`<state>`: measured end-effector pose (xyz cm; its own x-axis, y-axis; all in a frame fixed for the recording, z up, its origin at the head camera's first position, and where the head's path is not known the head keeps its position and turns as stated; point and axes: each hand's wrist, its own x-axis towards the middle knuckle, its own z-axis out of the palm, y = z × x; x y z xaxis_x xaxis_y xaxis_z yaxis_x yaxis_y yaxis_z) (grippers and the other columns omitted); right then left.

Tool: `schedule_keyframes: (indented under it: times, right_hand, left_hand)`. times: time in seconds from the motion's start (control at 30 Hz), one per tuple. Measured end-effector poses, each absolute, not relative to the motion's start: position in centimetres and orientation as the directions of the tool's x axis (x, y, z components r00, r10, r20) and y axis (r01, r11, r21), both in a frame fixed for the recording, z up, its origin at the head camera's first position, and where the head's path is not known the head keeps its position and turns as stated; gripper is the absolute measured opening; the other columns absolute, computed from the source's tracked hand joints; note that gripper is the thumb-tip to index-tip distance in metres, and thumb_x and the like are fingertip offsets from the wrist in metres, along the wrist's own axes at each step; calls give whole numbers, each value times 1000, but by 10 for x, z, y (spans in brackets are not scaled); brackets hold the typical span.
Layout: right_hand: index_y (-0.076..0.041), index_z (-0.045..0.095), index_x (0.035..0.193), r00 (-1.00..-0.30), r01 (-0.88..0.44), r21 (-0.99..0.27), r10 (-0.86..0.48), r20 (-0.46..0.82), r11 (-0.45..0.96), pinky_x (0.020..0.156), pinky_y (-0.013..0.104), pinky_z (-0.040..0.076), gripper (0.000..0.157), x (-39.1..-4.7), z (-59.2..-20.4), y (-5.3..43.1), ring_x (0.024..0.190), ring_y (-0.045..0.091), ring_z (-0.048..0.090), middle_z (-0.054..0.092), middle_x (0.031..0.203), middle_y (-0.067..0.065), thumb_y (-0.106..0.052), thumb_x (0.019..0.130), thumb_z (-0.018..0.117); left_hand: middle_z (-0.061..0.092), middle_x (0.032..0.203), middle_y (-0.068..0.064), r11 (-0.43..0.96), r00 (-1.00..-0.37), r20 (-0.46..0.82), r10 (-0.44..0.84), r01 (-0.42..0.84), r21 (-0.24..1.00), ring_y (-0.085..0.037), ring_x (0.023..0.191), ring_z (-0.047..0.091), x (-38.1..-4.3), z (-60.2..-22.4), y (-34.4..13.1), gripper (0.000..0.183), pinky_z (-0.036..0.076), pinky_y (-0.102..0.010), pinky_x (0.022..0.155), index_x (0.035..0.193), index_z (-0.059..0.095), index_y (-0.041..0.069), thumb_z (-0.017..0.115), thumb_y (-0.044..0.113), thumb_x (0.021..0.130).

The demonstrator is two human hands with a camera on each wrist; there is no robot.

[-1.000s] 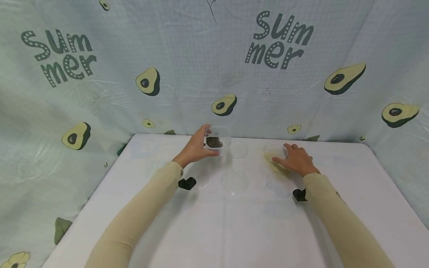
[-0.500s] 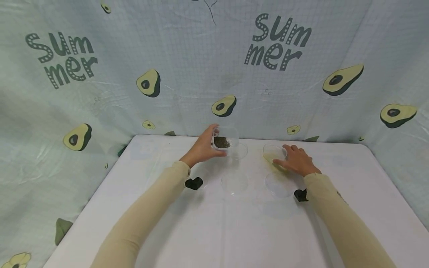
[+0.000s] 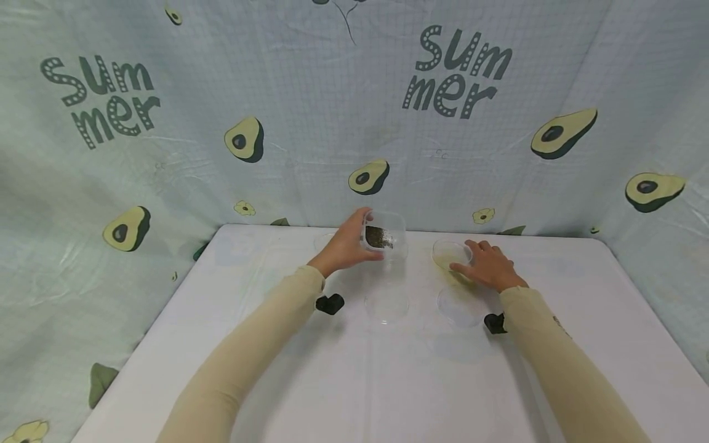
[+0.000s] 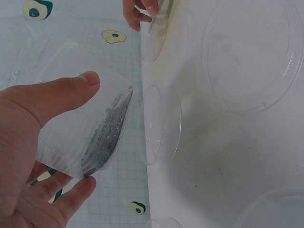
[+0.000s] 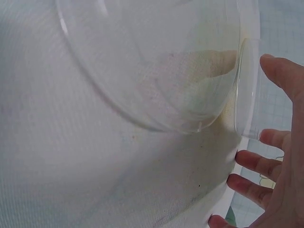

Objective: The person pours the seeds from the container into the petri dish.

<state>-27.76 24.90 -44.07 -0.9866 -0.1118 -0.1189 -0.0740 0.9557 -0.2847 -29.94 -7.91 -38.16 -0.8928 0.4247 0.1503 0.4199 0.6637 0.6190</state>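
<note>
My left hand [image 3: 344,245] grips a clear plastic container [image 3: 396,223] by its side, raised over the back of the table and tilted. Dark fine grains [image 4: 110,135] lie along the container's low edge in the left wrist view. Under it, a round clear dish [image 4: 156,126] stands on the table, mostly hidden in the head view. At the back right, my right hand [image 3: 490,266] holds another round clear dish [image 3: 450,252] between thumb and forefinger. A yellowish tint shows in and beneath that dish. The other right fingers touch the tabletop in the right wrist view.
More clear round dishes stand nearer me, one in the middle [image 3: 386,306] and one to the right [image 3: 460,306]. Another dish [image 3: 321,241] is partly behind my left hand. A printed curtain [image 3: 310,123] rises at the white table's [image 3: 354,381] back edge.
My left hand has carried the container to the right, from left of the back middle dish to above it. The right hand keeps its hold on its dish in the same place.
</note>
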Motion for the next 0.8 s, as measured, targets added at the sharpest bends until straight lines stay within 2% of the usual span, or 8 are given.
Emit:
schedule_keyframes:
  times: [0.2,0.53,0.8]
  right_hand:
    - [-4,26,149,-987,-73,-300,-112,-114,951,91,76,34,89,-277,-440,249,130,52,32,32,145,31,-65,90,48]
    - [-3,26,149,-988,-69,-295,-106,-112,953,90,77,34,90,-277,-441,249,130,52,32,33,145,31,-65,89,50]
    - [-4,26,150,-988,-74,-294,-110,-110,953,90,78,34,89,-277,-441,250,132,51,31,32,146,30,-66,89,48]
  left_hand:
    - [45,143,-12,662,-881,156,446,442,605,-26,124,50,-299,-380,-75,99,43,-42,107,148,26,7,87,25,72]
    - [40,150,-9,689,-876,126,465,448,570,-24,141,36,-300,-378,-65,101,31,-41,117,152,23,12,85,24,74]
    - [37,153,-8,698,-871,118,478,458,551,-24,142,35,-302,-377,-58,101,31,-43,117,153,21,14,84,24,75]
